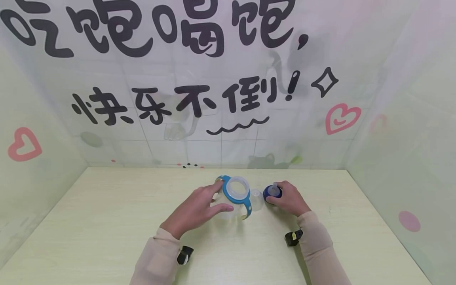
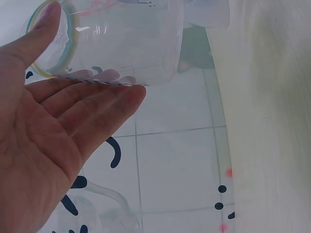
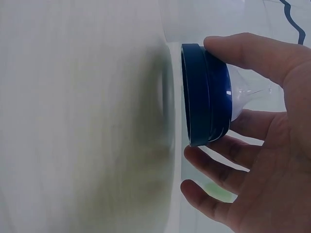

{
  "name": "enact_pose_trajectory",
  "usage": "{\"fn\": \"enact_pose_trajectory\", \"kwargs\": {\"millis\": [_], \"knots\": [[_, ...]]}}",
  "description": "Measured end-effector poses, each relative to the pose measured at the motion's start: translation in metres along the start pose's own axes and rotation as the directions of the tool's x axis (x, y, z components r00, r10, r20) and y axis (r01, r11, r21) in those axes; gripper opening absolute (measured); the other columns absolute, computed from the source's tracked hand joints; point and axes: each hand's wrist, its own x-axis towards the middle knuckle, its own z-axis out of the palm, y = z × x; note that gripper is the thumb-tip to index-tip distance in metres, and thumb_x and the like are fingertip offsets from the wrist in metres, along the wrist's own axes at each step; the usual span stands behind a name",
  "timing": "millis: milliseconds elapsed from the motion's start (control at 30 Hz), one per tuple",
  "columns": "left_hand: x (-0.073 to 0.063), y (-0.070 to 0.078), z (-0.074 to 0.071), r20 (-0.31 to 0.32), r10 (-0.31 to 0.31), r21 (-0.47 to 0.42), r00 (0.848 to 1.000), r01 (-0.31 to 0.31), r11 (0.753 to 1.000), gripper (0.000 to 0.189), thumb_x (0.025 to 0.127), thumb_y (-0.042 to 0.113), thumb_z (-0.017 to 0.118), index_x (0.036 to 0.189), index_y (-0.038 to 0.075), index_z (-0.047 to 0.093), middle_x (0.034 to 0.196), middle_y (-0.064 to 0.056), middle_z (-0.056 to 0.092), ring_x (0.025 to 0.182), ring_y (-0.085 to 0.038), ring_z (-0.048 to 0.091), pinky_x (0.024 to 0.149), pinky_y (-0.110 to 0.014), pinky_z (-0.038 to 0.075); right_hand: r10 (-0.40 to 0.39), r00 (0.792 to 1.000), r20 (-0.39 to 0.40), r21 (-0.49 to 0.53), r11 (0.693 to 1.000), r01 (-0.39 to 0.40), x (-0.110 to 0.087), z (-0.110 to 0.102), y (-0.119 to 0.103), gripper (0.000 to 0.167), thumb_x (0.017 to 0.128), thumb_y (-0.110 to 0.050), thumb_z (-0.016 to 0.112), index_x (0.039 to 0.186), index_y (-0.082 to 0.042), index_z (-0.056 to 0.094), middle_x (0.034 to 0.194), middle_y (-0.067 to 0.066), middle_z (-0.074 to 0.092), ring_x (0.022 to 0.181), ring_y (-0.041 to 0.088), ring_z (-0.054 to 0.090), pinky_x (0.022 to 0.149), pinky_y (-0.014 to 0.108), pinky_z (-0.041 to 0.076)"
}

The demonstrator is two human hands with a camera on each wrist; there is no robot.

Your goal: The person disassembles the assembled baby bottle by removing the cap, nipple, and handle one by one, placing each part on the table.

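Note:
My left hand (image 1: 199,208) holds a clear baby bottle (image 2: 131,43) between thumb and fingers. Its open mouth (image 1: 238,188) shows in the head view, ringed by a blue two-handled holder (image 1: 248,206) with pale dots. In the left wrist view the thumb lies near the bottle's neck end and the fingers run along its side. To the right, my right hand (image 1: 290,198) pinches a dark blue collar (image 3: 206,94) with a clear nipple (image 3: 248,92) pointing up, close over the table. A clear domed cap (image 1: 256,200) stands between the bottle and the collar.
The pale wooden table (image 1: 89,221) runs back to a printed backdrop (image 1: 199,152) with large black characters. Similar translucent sheets (image 1: 409,158) flank the table on both sides. Black wrist cameras (image 1: 293,238) sit on both sleeves.

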Motion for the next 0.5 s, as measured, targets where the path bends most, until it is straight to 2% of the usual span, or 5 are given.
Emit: {"fn": "enact_pose_trajectory", "kwargs": {"millis": [267, 500], "knots": [[-0.0002, 0.0004, -0.0003, 0.002, 0.004, 0.003, 1.0, -0.004, 1.0, 0.049, 0.09, 0.043, 0.072, 0.126, 0.015, 0.055, 0.117, 0.002, 0.066, 0.107, -0.02, 0.066, 0.092, -0.037, 0.055, -0.02, 1.0, 0.006, -0.012, 1.0, 0.02, -0.0003, 0.001, 0.0013, 0.057, 0.083, -0.023, 0.079, 0.126, 0.01, 0.06, 0.118, 0.025, 0.062, 0.107, 0.039, 0.06, 0.093, 0.054, 0.05], [-0.0006, 0.0006, -0.0008, 0.002, -0.002, 0.004, 1.0, 0.002, 1.0, 0.049, 0.09, 0.043, 0.071, 0.126, 0.014, 0.055, 0.118, 0.001, 0.066, 0.106, -0.021, 0.067, 0.091, -0.039, 0.056, 0.0, 1.0, 0.025, -0.006, 1.0, 0.0, -0.0009, 0.0021, 0.0012, 0.056, 0.083, -0.021, 0.079, 0.126, 0.01, 0.06, 0.119, 0.026, 0.063, 0.108, 0.039, 0.061, 0.094, 0.055, 0.05]]}}
